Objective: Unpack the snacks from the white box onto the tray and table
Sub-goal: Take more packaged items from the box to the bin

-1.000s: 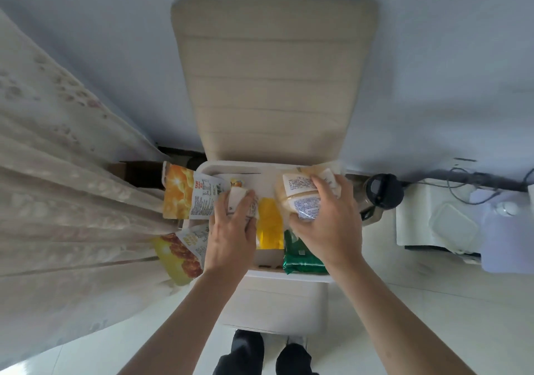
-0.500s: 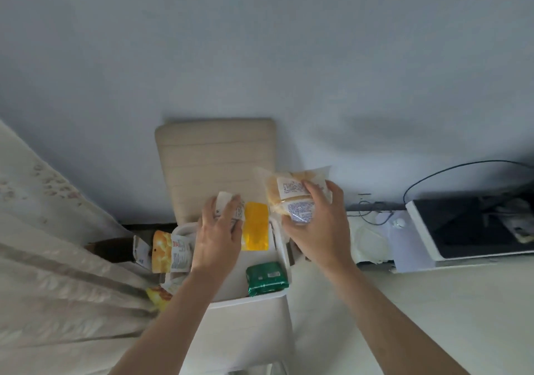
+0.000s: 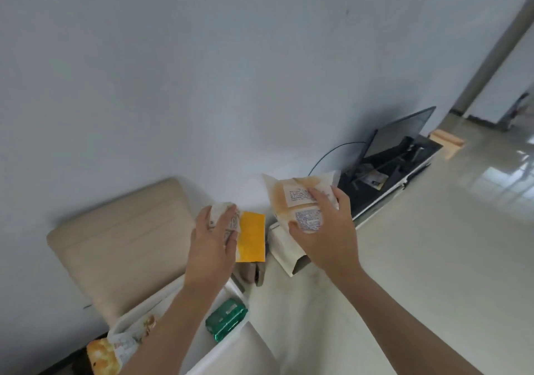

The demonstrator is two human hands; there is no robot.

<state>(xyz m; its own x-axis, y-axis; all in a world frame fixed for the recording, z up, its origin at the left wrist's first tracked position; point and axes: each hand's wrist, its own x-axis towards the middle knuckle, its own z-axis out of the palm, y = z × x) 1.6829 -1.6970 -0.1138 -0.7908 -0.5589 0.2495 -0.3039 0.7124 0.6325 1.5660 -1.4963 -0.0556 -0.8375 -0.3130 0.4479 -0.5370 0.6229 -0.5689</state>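
We list: right grip [image 3: 323, 231] curled round a bread packet [image 3: 290, 201], long axis pointing toward the wall, above the tabletop [image 3: 419, 259] edge. Left grip [image 3: 213, 244] holds a yellow packet [image 3: 252, 237] by its left edge, lengthwise likewise. Below, the white box [image 3: 245, 348] holds a green packet [image 3: 226, 318] against its right rim. Wide tabletop runs right toward the laptop [image 3: 401, 140].

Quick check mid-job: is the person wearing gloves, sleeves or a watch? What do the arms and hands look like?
The left hand and right hand are bare: no gloves, rings or watch visible. The left forearm and right forearm are uncovered to the frame edge, so no sleeve shows.
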